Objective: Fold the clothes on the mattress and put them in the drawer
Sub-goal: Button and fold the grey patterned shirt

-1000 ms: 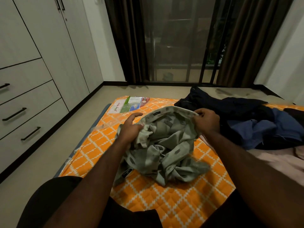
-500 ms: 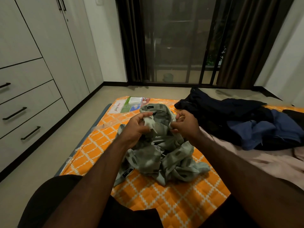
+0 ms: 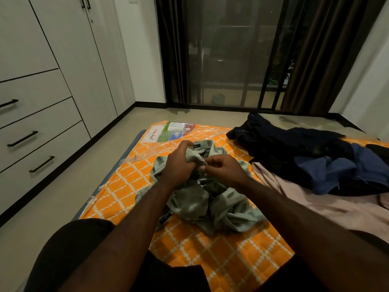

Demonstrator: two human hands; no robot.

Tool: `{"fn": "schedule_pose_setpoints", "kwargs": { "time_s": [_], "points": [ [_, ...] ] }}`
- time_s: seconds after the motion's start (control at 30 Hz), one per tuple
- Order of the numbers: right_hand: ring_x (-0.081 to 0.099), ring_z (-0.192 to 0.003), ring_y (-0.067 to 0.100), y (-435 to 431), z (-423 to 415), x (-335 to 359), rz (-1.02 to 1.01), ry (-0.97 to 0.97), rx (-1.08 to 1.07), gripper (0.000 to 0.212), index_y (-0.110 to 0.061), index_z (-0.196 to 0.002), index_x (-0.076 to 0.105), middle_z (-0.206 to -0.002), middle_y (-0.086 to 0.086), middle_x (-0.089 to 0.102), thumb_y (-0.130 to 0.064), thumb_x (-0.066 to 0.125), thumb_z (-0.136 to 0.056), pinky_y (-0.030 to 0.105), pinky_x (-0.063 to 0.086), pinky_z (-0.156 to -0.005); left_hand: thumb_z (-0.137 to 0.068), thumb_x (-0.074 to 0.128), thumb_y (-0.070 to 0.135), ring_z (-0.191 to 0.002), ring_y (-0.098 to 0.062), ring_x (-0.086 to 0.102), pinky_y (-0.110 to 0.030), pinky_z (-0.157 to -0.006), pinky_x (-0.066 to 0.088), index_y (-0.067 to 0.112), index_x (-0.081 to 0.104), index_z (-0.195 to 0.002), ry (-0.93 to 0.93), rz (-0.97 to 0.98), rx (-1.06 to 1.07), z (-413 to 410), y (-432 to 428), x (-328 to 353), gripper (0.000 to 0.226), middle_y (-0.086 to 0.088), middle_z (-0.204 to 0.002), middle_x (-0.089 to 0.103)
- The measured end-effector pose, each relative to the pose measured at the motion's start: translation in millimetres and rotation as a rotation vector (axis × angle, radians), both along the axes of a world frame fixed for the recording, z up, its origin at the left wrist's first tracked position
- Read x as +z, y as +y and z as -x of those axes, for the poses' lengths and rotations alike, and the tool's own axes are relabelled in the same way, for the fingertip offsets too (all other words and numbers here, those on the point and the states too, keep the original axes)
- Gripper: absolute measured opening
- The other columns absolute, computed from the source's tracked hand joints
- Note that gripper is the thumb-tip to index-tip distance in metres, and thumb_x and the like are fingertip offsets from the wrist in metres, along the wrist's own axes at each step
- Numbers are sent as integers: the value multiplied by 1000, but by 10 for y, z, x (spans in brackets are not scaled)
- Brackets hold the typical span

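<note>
While both arms reach forward over the orange quilted mattress (image 3: 210, 260), the grey-green patterned shirt (image 3: 193, 205) lies crumpled near its centre, unfolded.

Left grip (image 3: 179, 163): clenched round a bunch of shirt fabric by the collar, with the black neck label (image 3: 196, 145) showing just past the knuckles.

Right grip (image 3: 223, 169): fingers curled, thumb and forefinger pinching a small edge of the same shirt, just beside the left grip.

At 2 o'clock from the shirt is a heap of dark clothes (image 3: 294, 148), with a blue garment (image 3: 336, 171) on its near side. A pale pink cloth (image 3: 315, 207) lies at 3 o'clock. A printed leaflet (image 3: 168, 131) sits under clear plastic at 12 o'clock.

The drawers (image 3: 31, 135), with black handles, are at 9 o'clock, all closed, across a strip of floor (image 3: 63, 197).
</note>
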State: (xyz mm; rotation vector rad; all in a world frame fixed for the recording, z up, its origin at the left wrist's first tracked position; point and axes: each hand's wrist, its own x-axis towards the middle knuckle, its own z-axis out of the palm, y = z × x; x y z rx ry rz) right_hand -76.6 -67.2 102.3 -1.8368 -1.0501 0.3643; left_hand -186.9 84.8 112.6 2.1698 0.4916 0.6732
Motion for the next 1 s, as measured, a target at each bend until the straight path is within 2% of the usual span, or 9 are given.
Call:
{"fn": "schedule_pose_setpoints", "kwargs": {
  "time_s": [0.13, 0.27, 0.37, 0.43, 0.5, 0.67, 0.73, 0.87, 1.0],
  "points": [
    [76, -78, 22, 54, 57, -6, -109, 177, -107, 16, -4, -90, 76, -83, 9, 77, -16, 68, -97, 35, 62, -67, -82, 78, 2, -75, -5, 66, -22, -59, 57, 32, 40, -142, -187, 203, 8, 11, -53, 30, 77, 0, -99, 64],
    [75, -90, 31, 36, 60, 50, -216, 610, -128, 16, 7, -92, 72, -96, 23, 75, -7, 65, -98, 37, 64, -77, -85, 81, 20, -73, -14, 66, -37, -64, 59, 16, 57, -110, -280, 342, 240, -24, -118, -23, 35, -4, -88, 65],
    [73, -94, 32, 3, 6, 27, -201, 685, -113, 16, 6, -96, 72, -99, 22, 74, -9, 66, -98, 41, 62, -87, -87, 77, 42, -75, -17, 73, -46, -72, 63, 18, 74, -91, -56, 275, 76, -50, -161, -138, 25, 0, -82, 75],
    [73, -94, 31, -14, -27, 4, -202, 688, -102, 16, 5, -97, 72, -95, 20, 74, -10, 65, -98, 40, 62, -87, -91, 74, 42, -86, -13, 74, -39, -79, 62, 18, 75, -107, 35, 291, -13, -42, -245, -157, 29, 2, -95, 77],
    [74, -94, 31, -26, -53, 9, -189, 683, -80, 18, 7, -98, 71, -96, 21, 74, -10, 64, -98, 39, 62, -87, -95, 71, 31, -95, -18, 74, -35, -81, 61, 15, 72, -116, 0, 461, -39, -68, -294, -170, 27, -2, -105, 76],
    [71, -78, 30, -37, -94, 15, -46, 530, -76, 20, 17, -90, 67, -87, 29, 67, -2, 64, -94, 38, 62, -74, -92, 72, 9, -79, -22, 76, -28, -60, 59, 6, 74, -100, -50, 769, -25, -29, -371, -123, 9, -9, -91, 78],
    [68, -75, 32, -10, -85, 7, 31, 378, -93, 17, 13, -87, 72, -86, 32, 68, -4, 68, -90, 45, 58, -75, -90, 74, 6, -79, -28, 76, -34, -62, 61, 6, 75, -98, -48, 769, 31, -23, -348, -133, 8, -10, -88, 78],
    [73, -74, 31, 52, -51, 18, 62, 211, -198, 17, -8, -87, 82, -79, 15, 76, 1, 68, -83, 42, 61, -70, -92, 73, 12, -80, -30, 76, -52, -73, 63, 13, 75, -99, -68, 685, 188, -88, -277, -214, 7, -7, -86, 78],
    [75, -72, 31, -4, -65, 35, -66, 243, -308, 20, -10, -95, 80, -75, 10, 75, 5, 71, -84, 37, 64, -63, -92, 73, 23, -82, -20, 70, -42, -73, 60, 20, 64, -98, -80, 465, 332, -136, -268, -257, 11, 2, -88, 71]
  ]
}}
